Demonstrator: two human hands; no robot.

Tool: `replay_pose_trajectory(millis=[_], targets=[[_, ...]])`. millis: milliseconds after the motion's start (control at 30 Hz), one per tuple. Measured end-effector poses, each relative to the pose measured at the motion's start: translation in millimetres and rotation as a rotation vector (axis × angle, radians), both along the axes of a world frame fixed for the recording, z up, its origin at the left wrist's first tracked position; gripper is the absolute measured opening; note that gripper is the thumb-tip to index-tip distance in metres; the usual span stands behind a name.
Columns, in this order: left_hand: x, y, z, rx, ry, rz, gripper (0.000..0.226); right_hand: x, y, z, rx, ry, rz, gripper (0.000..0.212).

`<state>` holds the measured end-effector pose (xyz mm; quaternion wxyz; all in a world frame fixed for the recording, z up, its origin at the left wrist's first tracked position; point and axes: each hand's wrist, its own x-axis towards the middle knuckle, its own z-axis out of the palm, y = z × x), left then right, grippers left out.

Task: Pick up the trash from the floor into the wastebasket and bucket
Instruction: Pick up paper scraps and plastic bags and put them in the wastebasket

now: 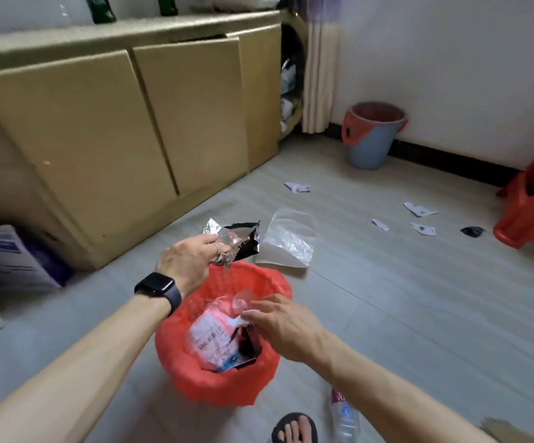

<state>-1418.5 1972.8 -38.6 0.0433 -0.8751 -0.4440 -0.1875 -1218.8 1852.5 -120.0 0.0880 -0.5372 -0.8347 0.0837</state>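
Observation:
A red mesh wastebasket [195, 372] stands on the floor right in front of me, with wrappers and a printed label inside. My left hand [188, 260] grips a silver and black foil wrapper [243, 238] over the basket's far rim. My right hand [278, 324] hovers over the basket's right side, its fingers pinching a small clear plastic piece [243, 300]. A blue bucket with a red rim [371, 135] stands far off against the wall. A clear plastic bag [288, 241] lies on the floor just beyond the basket.
Several torn paper scraps [419, 209] and a black crumpled bit [471, 231] lie on the floor at right. A red plastic stool [531, 199] stands at the right edge. Cardboard panels [99, 139] line the left. A plastic bottle [344, 417] lies by my sandalled foot [294, 430].

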Motion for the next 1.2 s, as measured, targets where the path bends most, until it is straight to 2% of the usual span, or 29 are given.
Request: replay_pose_trajectory(millis=[67, 100, 167, 233, 267, 367, 433, 500, 600, 733, 767, 833, 867, 933, 1000, 1067, 1100, 1200], targets=[[-10, -8, 3, -0.016, 0.001, -0.063, 0.042, -1, -10, 2, -0.113, -0.056, -0.024, 0.062], [-12, -11, 5, 0.002, 0.004, -0.111, 0.041, 3, -15, 9, -0.152, -0.051, -0.07, 0.066], [-10, -18, 9, 0.066, 0.062, -0.223, 0.036, 19, -22, 29, -0.123, 0.039, -0.195, 0.056], [2, -25, 10, 0.188, 0.129, -0.37, 0.021, 42, -31, 63, -0.07, 0.222, -0.403, 0.042], [11, -29, 9, 0.234, 0.155, -0.452, 0.02, 54, -35, 80, -0.048, 0.316, -0.493, 0.041], [55, -52, 18, 0.365, 0.196, -0.699, 0.022, 88, -60, 130, -0.125, 0.497, -0.612, 0.064], [94, -78, 31, 0.46, 0.12, -0.872, 0.028, 109, -87, 147, -0.213, 0.522, -0.632, 0.078], [123, -101, 45, 0.501, 0.052, -0.987, 0.027, 125, -111, 147, -0.269, 0.679, -0.674, 0.067], [158, -123, 53, 0.514, 0.006, -1.087, 0.02, 149, -153, 145, -0.205, 0.987, -0.782, 0.04], [186, -134, 50, 0.428, -0.057, -1.078, 0.018, 168, -186, 147, -0.193, 1.214, -0.857, 0.038], [190, -138, 49, 0.415, -0.066, -1.084, 0.017, 169, -189, 148, -0.184, 1.217, -0.862, 0.034], [200, -150, 53, 0.387, -0.093, -1.088, 0.015, 171, -196, 149, -0.156, 1.101, -0.903, 0.021], [205, -160, 56, 0.319, -0.14, -1.047, 0.021, 174, -202, 145, -0.142, 1.082, -0.927, 0.018], [209, -169, 65, 0.036, -0.319, -0.83, 0.039, 179, -206, 147, -0.112, 1.131, -0.942, 0.017], [216, -175, 77, -0.401, -0.499, -0.598, 0.047, 185, -212, 151, -0.094, 1.217, -0.941, 0.015], [223, -176, 82, -0.851, -0.655, -0.48, 0.053, 188, -218, 154, -0.093, 1.293, -0.907, 0.014], [225, -174, 82, -0.986, -0.731, -0.446, 0.053, 187, -219, 156, -0.096, 1.31, -0.889, 0.016], [227, -175, 79, -1.179, -0.866, -0.401, 0.039, 188, -223, 159, -0.107, 1.372, -0.868, 0.02]])
